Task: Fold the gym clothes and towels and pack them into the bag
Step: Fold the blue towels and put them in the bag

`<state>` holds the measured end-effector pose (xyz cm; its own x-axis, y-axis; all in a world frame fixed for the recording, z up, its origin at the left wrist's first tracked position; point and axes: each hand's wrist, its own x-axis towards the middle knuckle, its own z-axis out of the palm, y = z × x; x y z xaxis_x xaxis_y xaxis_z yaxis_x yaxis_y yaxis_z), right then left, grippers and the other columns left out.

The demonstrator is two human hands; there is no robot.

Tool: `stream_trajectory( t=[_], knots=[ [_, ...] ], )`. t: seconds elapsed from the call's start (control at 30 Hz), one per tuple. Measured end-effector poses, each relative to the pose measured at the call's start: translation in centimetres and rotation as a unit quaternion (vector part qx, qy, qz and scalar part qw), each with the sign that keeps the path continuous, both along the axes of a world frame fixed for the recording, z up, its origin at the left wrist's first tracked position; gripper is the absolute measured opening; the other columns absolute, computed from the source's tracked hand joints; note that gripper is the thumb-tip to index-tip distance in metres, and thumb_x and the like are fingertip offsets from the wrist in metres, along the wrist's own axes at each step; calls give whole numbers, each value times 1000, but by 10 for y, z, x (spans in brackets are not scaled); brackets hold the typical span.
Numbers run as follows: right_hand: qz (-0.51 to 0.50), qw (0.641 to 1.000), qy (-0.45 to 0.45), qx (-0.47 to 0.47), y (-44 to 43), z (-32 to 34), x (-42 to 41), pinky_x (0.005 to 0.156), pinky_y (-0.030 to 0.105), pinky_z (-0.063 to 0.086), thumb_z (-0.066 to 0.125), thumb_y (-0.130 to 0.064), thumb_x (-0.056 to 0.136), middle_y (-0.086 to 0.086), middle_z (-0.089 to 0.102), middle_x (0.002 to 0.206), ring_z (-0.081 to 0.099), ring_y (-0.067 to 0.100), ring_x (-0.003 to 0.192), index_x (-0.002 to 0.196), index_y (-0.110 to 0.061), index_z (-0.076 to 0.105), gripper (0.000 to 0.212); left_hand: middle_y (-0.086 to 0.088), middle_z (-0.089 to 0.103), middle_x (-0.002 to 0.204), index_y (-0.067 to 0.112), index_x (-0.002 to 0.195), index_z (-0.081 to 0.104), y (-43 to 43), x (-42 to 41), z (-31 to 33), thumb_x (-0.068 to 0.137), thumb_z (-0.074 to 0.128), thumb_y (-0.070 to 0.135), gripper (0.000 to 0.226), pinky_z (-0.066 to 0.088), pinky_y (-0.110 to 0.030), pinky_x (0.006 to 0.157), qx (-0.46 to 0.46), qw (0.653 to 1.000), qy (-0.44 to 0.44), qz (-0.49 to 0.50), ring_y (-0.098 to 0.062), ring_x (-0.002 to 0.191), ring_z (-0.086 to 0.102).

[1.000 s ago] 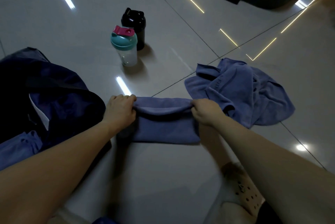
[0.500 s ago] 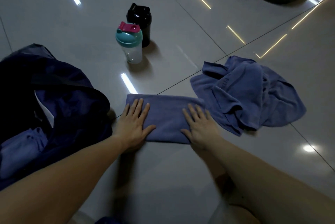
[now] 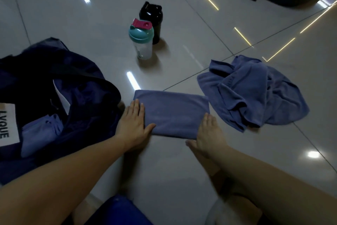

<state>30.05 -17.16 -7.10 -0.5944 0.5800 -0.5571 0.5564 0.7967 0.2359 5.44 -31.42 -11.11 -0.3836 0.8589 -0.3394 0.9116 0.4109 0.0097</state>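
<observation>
Both hands, left hand [image 3: 134, 124] and right hand [image 3: 207, 133], fingers straight, have slid outward to the ends of the folded blue cloth towel [image 3: 175, 113], seemingly ready for the navy fabric bag [image 3: 82, 71].

White tag [image 3: 9, 124]: black capital letters turned sideways, running down the tag; they read "LYQUE", though the second letter could be a V.
Tag's place: left edge of the frame, on the inside of the open dark blue bag [image 3: 82, 71].
Crumpled towel [image 3: 255, 93]: a faint line of tone-on-tone lettering runs along one fold, right of centre; too small and blurred to read.
</observation>
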Motion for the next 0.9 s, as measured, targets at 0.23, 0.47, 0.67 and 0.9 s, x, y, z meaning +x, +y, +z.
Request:
stream_trajectory(
  t=[0.23,0.47,0.67,0.9],
  knots=[
    [140,985,31,-97,-34,-4,6,118,55,22,30,-55,104,24,-2,166,4,42,153,159,1,5,82,-16,-16,166,10,159,-13,-21,14,3,96,14,74,94,-7,-41,124,-31,998,-23,-46,-29,155,-13],
    [125,970,206,-8,-6,5,-18,56,38,40,54,-35,94,14,62,71,57,34,60,69,-12,64,36,-15,55,121,12,111,58,-17,8,21,92,50,43,38,47,-42,89,103,995,2,0,-34,108,55],
    [172,962,195,-82,13,7,-49,55,37,27,72,-15,77,15,57,81,54,35,64,79,-10,59,14,-10,59,91,15,86,62,-5,15,25,83,68,31,18,44,-39,67,88,991,12,-98,-31,83,55],
    [78,973,199,-92,22,19,-92,68,35,36,51,-29,95,6,62,90,60,30,80,92,-15,61,17,-6,58,90,20,86,51,-4,10,25,90,60,32,15,38,-36,61,87,995,-40,1,-28,84,56]
  ],
)
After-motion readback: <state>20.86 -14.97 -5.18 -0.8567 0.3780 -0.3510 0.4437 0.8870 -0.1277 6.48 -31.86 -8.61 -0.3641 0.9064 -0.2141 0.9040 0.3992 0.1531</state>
